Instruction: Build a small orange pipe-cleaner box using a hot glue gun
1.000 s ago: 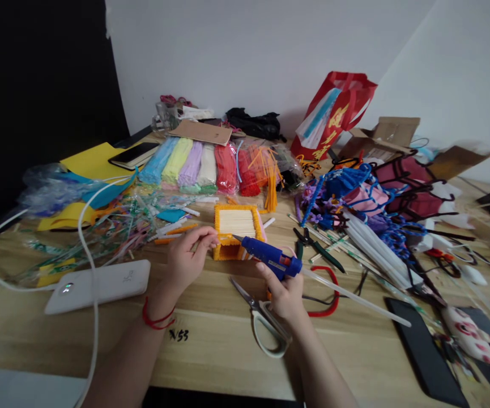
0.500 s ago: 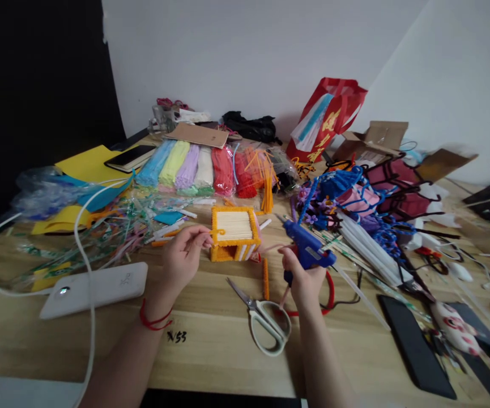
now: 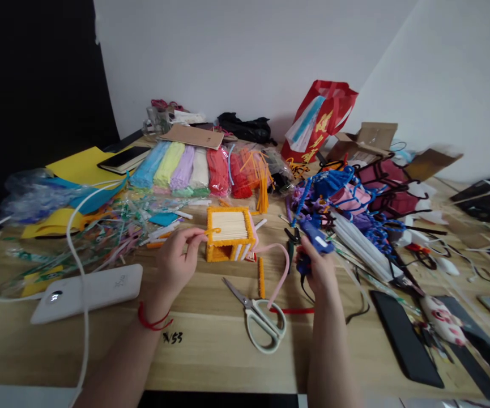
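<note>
My left hand (image 3: 180,252) pinches a short orange pipe cleaner (image 3: 214,230) whose curled end lies over the top of a small box (image 3: 229,225). Fuzzy orange edging frames this box, and pale sticks fill its top face. Off to the right, my right hand (image 3: 319,269) is wrapped round a blue glue gun (image 3: 318,237), apart from the box. A pink pipe cleaner (image 3: 288,260) arcs between the box and the scissors (image 3: 264,323), which lie partly spread on the table. Beside them is a straight orange fuzzy strip (image 3: 261,277). Dark-handled pliers (image 3: 290,249) lie near the glue gun.
A white power bank (image 3: 87,292) with a cable lies at the left. Bundles of coloured pipe cleaners (image 3: 183,167) line the back. At the right are a tangle of blue and pink craft pieces (image 3: 350,192), a black phone (image 3: 406,337) and a red bag (image 3: 323,122).
My right hand has moved the glue gun rightward, away from the box, uncovering the pliers and the pink pipe cleaner. The left hand keeps its pinch on the orange pipe cleaner. The view shifted slightly.
</note>
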A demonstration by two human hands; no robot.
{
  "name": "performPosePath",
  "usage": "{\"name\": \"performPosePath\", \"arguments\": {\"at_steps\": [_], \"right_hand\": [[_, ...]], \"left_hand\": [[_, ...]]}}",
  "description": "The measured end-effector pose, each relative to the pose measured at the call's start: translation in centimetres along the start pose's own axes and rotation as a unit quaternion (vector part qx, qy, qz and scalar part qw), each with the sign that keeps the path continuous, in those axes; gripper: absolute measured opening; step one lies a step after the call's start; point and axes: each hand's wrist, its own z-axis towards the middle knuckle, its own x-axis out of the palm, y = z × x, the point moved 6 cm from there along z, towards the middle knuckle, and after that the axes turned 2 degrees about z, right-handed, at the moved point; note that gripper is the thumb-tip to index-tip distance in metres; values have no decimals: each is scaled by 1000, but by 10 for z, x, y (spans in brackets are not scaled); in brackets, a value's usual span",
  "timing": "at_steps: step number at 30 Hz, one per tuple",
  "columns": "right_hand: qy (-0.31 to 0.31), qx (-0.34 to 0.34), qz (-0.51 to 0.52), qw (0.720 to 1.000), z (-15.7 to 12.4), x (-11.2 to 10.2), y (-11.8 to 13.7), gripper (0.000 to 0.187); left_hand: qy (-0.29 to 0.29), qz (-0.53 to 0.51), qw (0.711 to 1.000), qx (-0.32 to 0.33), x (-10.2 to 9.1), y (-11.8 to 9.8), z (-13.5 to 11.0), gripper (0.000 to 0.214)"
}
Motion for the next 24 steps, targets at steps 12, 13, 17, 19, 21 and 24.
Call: {"name": "performPosePath", "arguments": {"at_steps": [12,13,17,19,21,24], "right_hand": [[-30,-19,-626,779,7,3,-12,56],[-31,-28,-639,768,6,2,-10,54],[-102,-159,-575,796,-7,1,17,43],[-118,-245,-470,839,-26,8,36,42],[-49,-272,-333,902,-48,27,46,41],[153,-198,-207,946,-85,78,40,32]], "left_hand": [[24,-160,979,-126,17,9,-9,16],[26,-195,968,-153,18,8,-9,17],[52,-371,888,-266,25,3,-9,24],[74,-459,824,-324,30,0,-11,28],[89,-519,765,-371,33,-3,-13,31],[96,-543,729,-404,34,-6,-14,32]]}}
